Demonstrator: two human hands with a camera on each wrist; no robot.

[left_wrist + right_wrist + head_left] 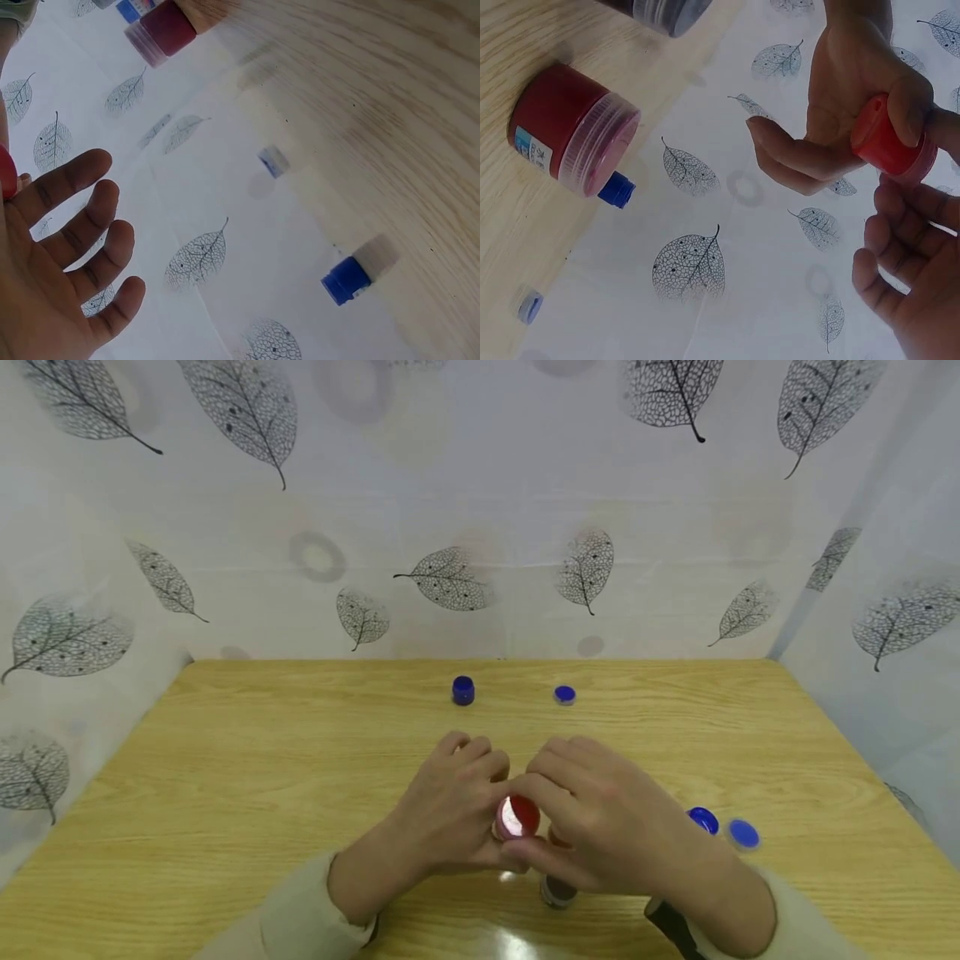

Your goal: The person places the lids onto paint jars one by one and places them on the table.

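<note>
A small red paint jar [519,817] with a clear lid is held between both hands, its glossy top facing up in the head view. My left hand [453,806] grips the jar [885,139] from the left; in the right wrist view its thumb lies along the red side. My right hand [600,814] pinches the lid end between thumb and forefinger. The right hand's other fingers [900,232] curl loosely beside the lid. In the left wrist view, only the jar's edge [7,174] shows, near the left hand's bent fingers.
An open blue jar [463,691] and a blue lid [565,695] lie at the back. Another blue piece [703,820] and lid [744,834] sit right. Dark jars [558,893] stand near the front; a dark red lidded jar [559,124] appears in the right wrist view.
</note>
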